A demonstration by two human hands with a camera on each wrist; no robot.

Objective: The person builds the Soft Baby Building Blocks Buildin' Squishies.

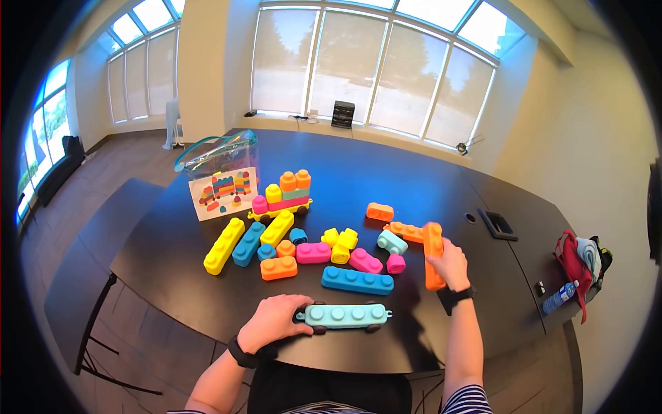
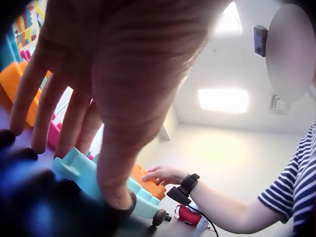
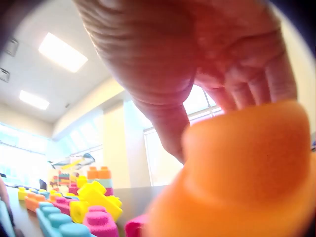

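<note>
A light teal wheeled base with several studs (image 1: 347, 315) lies near the table's front edge. My left hand (image 1: 278, 320) holds its left end; in the left wrist view the thumb of that hand (image 2: 118, 113) lies against the base (image 2: 81, 173). To the right, my right hand (image 1: 451, 265) grips a long orange block (image 1: 433, 257), standing out from the other blocks. Close up in the right wrist view, the orange block (image 3: 247, 163) hides part of the fingers of the right hand (image 3: 197, 59).
Beyond the base lie a long blue block (image 1: 357, 281), pink blocks (image 1: 314, 252), yellow blocks (image 1: 224, 246) and an orange block (image 1: 278, 268). A built wheeled stack (image 1: 286, 195) stands beside a clear bag (image 1: 223, 179). At the right are a bottle (image 1: 560, 297) and a red bag (image 1: 571, 265).
</note>
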